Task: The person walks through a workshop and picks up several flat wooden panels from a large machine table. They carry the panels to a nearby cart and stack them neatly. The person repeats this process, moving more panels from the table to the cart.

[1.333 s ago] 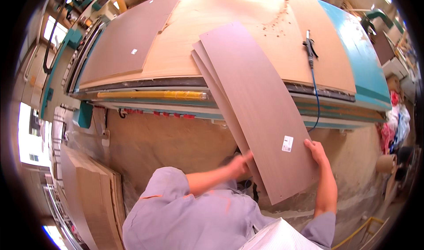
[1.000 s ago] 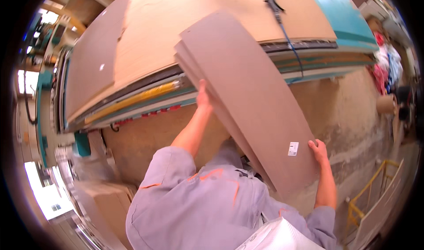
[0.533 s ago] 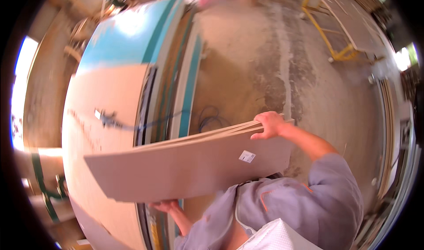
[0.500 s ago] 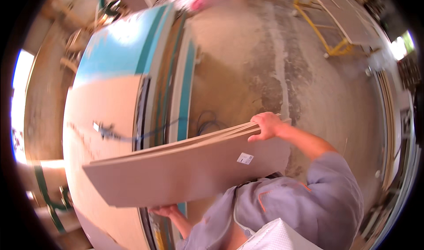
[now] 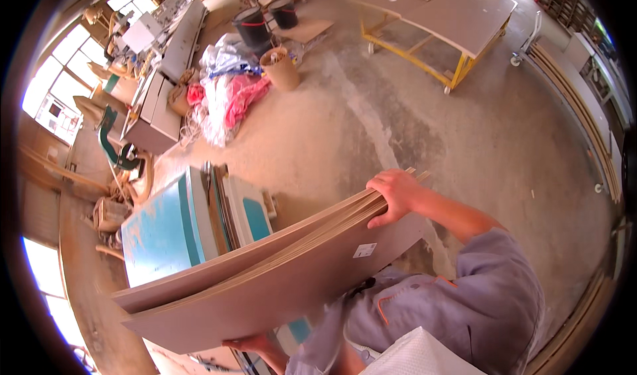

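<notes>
A stack of several long brown-grey boards (image 5: 265, 289) is held on edge in front of my body, its layers fanned slightly apart along the top. My right hand (image 5: 398, 192) grips the upper right end, thumb on the near face and fingers over the top edge. Under the lower edge, toward the left, my left hand (image 5: 255, 345) supports the boards; only part of its fingers shows. On the near face, close to my right hand, is a small white label (image 5: 364, 250).
A blue and white machine (image 5: 159, 222) stands behind the boards at left. Pink and white plastic sheeting (image 5: 229, 96), a brown bin (image 5: 280, 70) and dark buckets (image 5: 252, 29) lie farther off. A yellow-framed cart (image 5: 424, 55) bears boards at the back. Long panels (image 5: 570, 96) rest along the right.
The view has swung upward and to the right, bringing more of the floor and cart in. The boards' layers now show more fanned apart. Both hands keep their hold.
</notes>
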Available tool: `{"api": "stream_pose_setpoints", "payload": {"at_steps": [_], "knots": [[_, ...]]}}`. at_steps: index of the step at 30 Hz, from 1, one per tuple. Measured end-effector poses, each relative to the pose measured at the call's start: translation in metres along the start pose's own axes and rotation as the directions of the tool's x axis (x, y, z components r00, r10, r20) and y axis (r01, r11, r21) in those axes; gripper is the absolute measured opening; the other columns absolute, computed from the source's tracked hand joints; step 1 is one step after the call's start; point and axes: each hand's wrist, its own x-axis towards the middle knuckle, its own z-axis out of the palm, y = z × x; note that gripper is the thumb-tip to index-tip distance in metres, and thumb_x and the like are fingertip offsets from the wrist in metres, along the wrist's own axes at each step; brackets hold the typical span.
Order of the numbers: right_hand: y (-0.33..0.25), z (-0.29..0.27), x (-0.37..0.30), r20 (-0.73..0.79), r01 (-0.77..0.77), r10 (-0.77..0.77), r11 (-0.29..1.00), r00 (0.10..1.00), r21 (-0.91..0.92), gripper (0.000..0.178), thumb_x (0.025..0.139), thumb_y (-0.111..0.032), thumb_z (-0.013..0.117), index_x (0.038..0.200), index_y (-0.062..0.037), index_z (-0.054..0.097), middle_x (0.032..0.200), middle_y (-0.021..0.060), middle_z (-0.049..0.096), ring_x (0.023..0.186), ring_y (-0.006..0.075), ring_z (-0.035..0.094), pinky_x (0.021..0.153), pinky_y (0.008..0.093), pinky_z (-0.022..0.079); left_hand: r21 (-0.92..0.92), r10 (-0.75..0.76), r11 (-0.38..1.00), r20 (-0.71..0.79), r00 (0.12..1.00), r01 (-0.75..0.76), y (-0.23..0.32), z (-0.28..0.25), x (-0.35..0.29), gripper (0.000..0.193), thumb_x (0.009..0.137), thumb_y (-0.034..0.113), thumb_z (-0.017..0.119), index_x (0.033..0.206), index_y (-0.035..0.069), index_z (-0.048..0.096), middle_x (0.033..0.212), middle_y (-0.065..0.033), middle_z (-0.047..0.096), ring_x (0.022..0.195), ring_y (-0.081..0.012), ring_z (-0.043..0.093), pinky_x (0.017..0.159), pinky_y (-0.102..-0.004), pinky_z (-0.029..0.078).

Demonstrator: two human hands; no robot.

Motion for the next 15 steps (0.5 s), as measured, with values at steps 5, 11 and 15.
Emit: {"api": "stream_pose_setpoints", "payload": {"at_steps": [5,11,15], "knots": [[0.094,-0.029,0.056,-0.092,-0.119,0.111,0.989,0.99,-0.092,0.068,0.052,-0.058,0.075,0.091,-0.0063,0.057,0.082,0.0083,0.059,0.076,0.0296,0.057,0.071,0.0384,0.045,-0.08,-0.082,0.994,-0.021,0.996,0.08,-0.143,0.078,0.116,0.078,0.08,0.068,0.047,0.135,0.014,0.039,0.139,-0.0067,0.039,0.127,-0.0294,0.035,0.103,-0.0516,0.029],[0.205,-0.067,0.147,-0.202,-0.319,0.275,0.92,0.94,-0.229,0.066,0.051,-0.053,0.077,0.092,-0.0059,0.058,0.084,0.0105,0.059,0.079,0.0327,0.057,0.074,0.0418,0.044,-0.12,-0.322,0.926,0.242,0.915,0.358,-0.322,0.192,0.289,0.07,0.082,0.067,0.045,0.132,0.018,0.045,0.134,-0.0045,0.045,0.123,-0.0291,0.042,0.1,-0.0517,0.035],[0.269,-0.098,0.193,-0.21,-0.563,0.528,0.806,0.823,-0.182,0.067,0.053,-0.055,0.075,0.095,-0.006,0.059,0.089,0.012,0.06,0.086,0.0328,0.057,0.076,0.0416,0.045,-0.02,-0.441,0.883,0.303,0.845,0.468,-0.417,0.309,0.389,0.066,0.084,0.065,0.043,0.129,0.017,0.047,0.129,-0.0028,0.049,0.119,-0.027,0.043,0.101,-0.047,0.034]]}}
